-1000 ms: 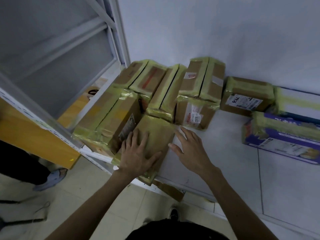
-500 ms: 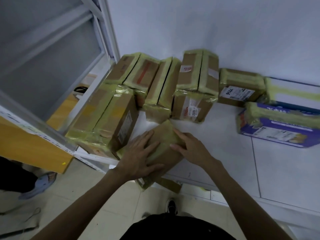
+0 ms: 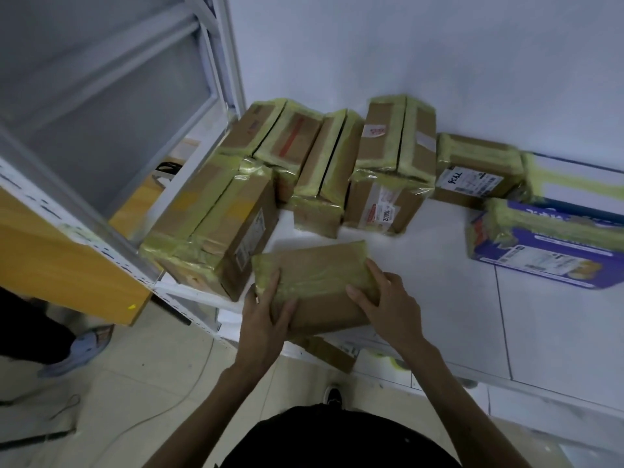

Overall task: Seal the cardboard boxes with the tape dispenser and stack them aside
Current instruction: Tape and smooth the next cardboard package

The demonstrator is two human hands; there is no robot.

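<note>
Table: the white table (image 3: 445,292) runs along the wall, and all the parcels sit on it.
Parked boxes: the sealed boxes (image 3: 381,157) line the wall. I count five brown ones, plus one white box (image 3: 574,184) and one purple box (image 3: 547,251), so seven parked.
In play: one taped box (image 3: 314,278) sits at the near table edge. Resting or lifted, I can't tell.
Key relation: its long axis runs left to right across the person. The row lies beyond it, away from the body. The large box (image 3: 209,224) is just beside its left end.
Hands: two. The left hand (image 3: 266,309) is nearer that large box, and the right hand (image 3: 388,305) takes the other end.
Fingers: each thumb lies on top, and the fingers curl round the ends, gripping.
Tape dispenser: none in view.
</note>
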